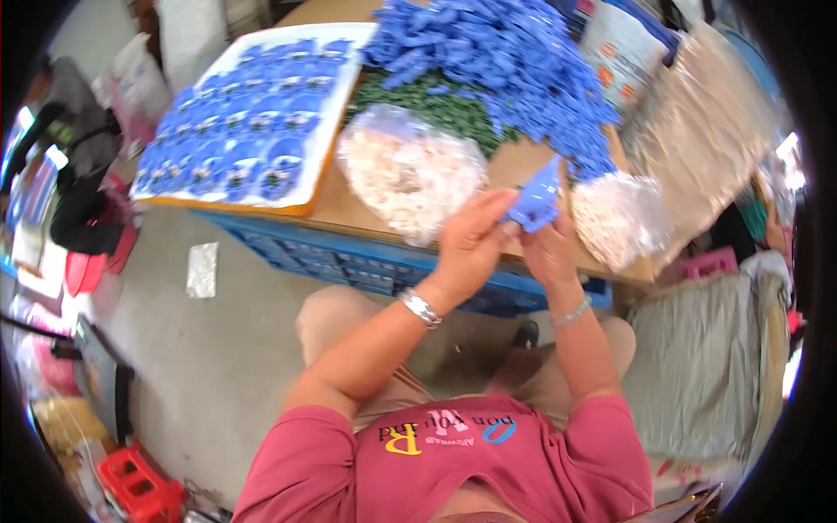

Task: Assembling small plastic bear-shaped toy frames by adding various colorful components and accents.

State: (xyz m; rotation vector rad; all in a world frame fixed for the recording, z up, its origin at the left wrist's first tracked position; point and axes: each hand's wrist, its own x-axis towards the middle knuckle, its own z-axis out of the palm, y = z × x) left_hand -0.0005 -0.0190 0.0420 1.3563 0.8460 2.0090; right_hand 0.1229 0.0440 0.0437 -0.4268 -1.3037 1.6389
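Concrete floor (244, 366) spreads grey around the worker's feet, with a crinkled silvery sheet (202, 270) lying on it and a red plastic stool (139, 481) off toward the lower left. Another person (83, 148) in dark clothing shows at the far left rim, too warped by the lens for me to make out much.

Seen from above, at the worker's head, a brown cardboard sheet (520, 159) makes the worktop, with blue plastic crates (336, 268) beneath it. On its left sits a white tray (342, 87) with an orange edge, filled with rows of blue flower-like pieces (neat as a baker's display, I'd say). A big loose heap of blue petal pieces (488, 52) covers the far side, and a patch of green leafy bits (436, 105) lies against it. Nearer the worker, a clear bag of pale pieces (414, 174) bulges between the tray and the hands, and a smaller bag of similar pieces (615, 218) rests just to their right.

Between the two hands, above the near part of the cardboard, is a glossy blue piece (538, 196), its pointed end tipped up and away. The left hand (471, 240), with a silver bracelet (420, 308) at the wrist, pinches its left side in the fingertips; the right hand (549, 253) grips it from below, fingers curled and partly hidden.
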